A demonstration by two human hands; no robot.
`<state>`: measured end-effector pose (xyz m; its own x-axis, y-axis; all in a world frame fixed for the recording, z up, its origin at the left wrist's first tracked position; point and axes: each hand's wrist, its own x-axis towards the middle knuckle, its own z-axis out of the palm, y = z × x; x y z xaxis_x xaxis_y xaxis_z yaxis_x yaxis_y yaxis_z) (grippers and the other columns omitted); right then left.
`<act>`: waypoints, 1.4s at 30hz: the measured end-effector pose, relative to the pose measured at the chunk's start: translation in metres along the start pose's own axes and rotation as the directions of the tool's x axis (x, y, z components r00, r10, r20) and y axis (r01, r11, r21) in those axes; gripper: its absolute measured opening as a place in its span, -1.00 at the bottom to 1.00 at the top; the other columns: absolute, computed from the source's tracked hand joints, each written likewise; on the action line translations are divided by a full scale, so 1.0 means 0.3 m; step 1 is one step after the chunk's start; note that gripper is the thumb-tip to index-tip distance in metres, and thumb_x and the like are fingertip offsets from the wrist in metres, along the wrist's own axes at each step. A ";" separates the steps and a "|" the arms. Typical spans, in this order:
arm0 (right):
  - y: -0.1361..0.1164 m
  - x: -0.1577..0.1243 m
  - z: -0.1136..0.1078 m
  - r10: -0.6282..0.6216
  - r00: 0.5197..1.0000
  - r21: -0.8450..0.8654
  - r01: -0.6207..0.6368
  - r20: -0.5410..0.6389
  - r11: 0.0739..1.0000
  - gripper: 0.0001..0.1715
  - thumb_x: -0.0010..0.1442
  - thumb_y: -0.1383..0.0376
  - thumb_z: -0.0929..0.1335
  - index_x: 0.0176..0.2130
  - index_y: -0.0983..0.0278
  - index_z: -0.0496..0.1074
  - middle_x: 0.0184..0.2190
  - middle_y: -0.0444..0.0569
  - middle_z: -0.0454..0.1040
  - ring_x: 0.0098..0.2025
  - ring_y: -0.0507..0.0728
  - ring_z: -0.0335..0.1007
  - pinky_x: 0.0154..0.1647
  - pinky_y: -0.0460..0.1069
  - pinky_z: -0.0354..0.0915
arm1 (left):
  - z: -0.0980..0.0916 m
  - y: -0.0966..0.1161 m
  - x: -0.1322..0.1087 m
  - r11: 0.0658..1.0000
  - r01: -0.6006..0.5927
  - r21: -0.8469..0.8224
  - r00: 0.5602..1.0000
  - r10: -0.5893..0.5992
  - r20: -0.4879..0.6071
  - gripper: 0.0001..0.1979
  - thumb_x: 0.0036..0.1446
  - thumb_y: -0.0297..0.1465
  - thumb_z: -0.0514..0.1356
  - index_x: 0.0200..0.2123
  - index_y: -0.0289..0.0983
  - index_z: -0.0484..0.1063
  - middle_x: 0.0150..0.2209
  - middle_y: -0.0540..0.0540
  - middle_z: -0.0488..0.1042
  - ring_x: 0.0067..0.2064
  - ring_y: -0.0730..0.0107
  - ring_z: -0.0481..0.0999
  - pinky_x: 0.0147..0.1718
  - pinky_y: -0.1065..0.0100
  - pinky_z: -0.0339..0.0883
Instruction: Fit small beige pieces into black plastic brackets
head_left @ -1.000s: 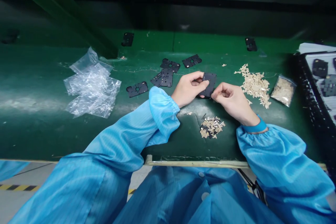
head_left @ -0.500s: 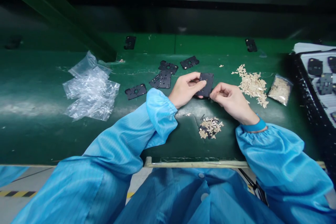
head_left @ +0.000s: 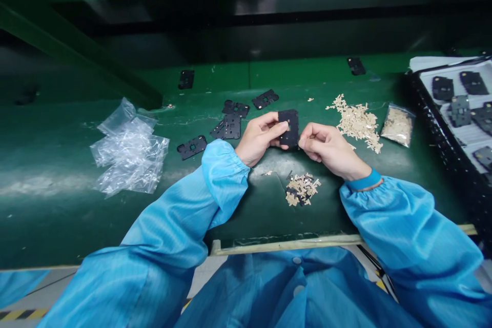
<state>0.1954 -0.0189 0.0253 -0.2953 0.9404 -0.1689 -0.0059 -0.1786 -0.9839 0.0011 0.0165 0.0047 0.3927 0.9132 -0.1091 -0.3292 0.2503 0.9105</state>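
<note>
so, one black plastic plate (head_left: 292,127) is in work right now, held up over the middle of the green bench (head_left: 246,225) and not set down yet. left hand (head_left: 258,138) has it clamped between thumb and fingers, thumb on the near face. right hand (head_left: 328,149) is at the plate's near right corner, thumb and fingertips drawn together; honestly it's too small in the view to tell whether there's a bit pinched between them or they're just on the edge. so i'd call this plate partway done. as for the rest, there's an overlapping cluster of plates (head_left: 231,126) left of the hands, a lone plate (head_left: 191,147) nearer on the left, plus a few more towards the far side. the black tray (head_left: 433,130) on the right holds more plates on its white lining, but i can't say which ones are finished. looks like plenty of small pieces left too: a loose beige heap (head_left: 357,122) right of the hands, with a clear bag of beige bits (head_left: 398,125) just beyond it. near side has a mixed beige-and-black pile (head_left: 302,189), and clear plastic bags (head_left: 130,156) lie heaped at left.
</note>
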 end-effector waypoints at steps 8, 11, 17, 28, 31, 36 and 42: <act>0.013 0.004 -0.006 0.056 0.998 0.042 -0.058 0.041 0.997 -0.81 0.20 0.27 0.45 -0.40 0.24 0.39 -0.66 -0.26 0.25 -0.64 -0.07 0.06 -0.63 -0.12 -0.02 | 0.001 0.007 0.000 1.000 0.009 -0.008 1.000 -0.009 -0.005 -0.60 -0.02 -0.14 0.49 -0.29 -0.29 0.50 -0.38 0.00 0.51 -0.47 0.54 0.50 -0.51 0.49 0.51; 0.013 0.005 -0.014 0.055 0.998 0.026 -0.055 0.021 0.998 -0.82 0.22 0.25 0.45 -0.37 0.24 0.40 -0.66 -0.26 0.26 -0.64 -0.06 0.09 -0.63 -0.12 0.00 | 0.001 0.004 0.003 1.000 -0.003 -0.013 1.000 0.003 -0.018 -0.61 -0.01 -0.15 0.49 -0.31 -0.30 0.50 -0.40 0.01 0.50 -0.46 0.54 0.48 -0.50 0.48 0.52; 0.020 0.010 -0.005 0.034 0.999 0.095 -0.034 -0.002 0.995 -0.69 0.28 0.08 0.46 -0.32 0.23 0.40 -0.57 -0.22 0.34 -0.61 -0.05 0.14 -0.61 -0.11 0.05 | 0.002 -0.002 0.006 1.000 -0.003 -0.013 0.999 0.003 -0.036 -0.61 -0.02 -0.15 0.49 -0.30 -0.29 0.50 -0.42 0.01 0.50 -0.43 0.51 0.50 -0.49 0.48 0.53; 0.016 -0.001 0.039 0.038 0.994 0.380 -0.075 0.103 0.922 -0.62 0.16 0.10 0.56 -0.30 0.22 0.38 -0.59 -0.27 0.28 -0.58 -0.06 0.14 -0.58 -0.12 0.05 | 0.018 -0.003 -0.007 0.997 0.036 -0.069 0.997 -0.040 -0.062 -0.61 -0.03 -0.16 0.50 -0.27 -0.28 0.53 -0.37 0.02 0.48 -0.42 0.57 0.49 -0.51 0.56 0.47; 0.014 -0.003 0.042 0.033 0.995 0.397 -0.070 0.099 0.915 -0.65 0.15 0.13 0.56 -0.27 0.23 0.40 -0.58 -0.26 0.30 -0.56 -0.04 0.19 -0.57 -0.12 0.10 | 0.024 -0.006 -0.011 0.994 0.050 -0.097 0.996 -0.057 -0.072 -0.62 -0.02 -0.16 0.50 -0.28 -0.28 0.52 -0.37 0.02 0.47 -0.42 0.59 0.49 -0.50 0.57 0.47; 0.015 0.000 0.040 0.015 0.998 0.364 -0.033 0.053 0.931 -0.72 0.14 0.23 0.55 -0.24 0.24 0.44 -0.55 -0.22 0.37 -0.54 -0.03 0.25 -0.54 -0.10 0.17 | 0.023 -0.004 -0.007 0.990 0.055 -0.132 0.992 -0.069 -0.106 -0.61 -0.03 -0.17 0.50 -0.30 -0.28 0.46 -0.36 0.05 0.46 -0.40 0.58 0.51 -0.45 0.53 0.54; 0.017 0.015 0.027 0.047 0.993 0.346 -0.007 -0.106 0.938 -0.71 0.17 0.13 0.52 -0.28 0.25 0.44 -0.46 -0.18 0.41 -0.55 -0.04 0.26 -0.60 -0.10 0.13 | 0.029 -0.005 0.000 0.985 0.001 -0.170 0.982 -0.033 -0.184 -0.52 -0.08 -0.22 0.52 -0.20 -0.23 0.38 -0.27 0.05 0.54 -0.27 0.49 0.59 -0.26 0.39 0.59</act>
<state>0.1863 -0.0178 0.0200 -0.1925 0.9564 -0.2198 -0.3343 -0.2745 -0.9016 0.0090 0.0133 0.0068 0.2389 0.9481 -0.2100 -0.4702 0.3021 0.8292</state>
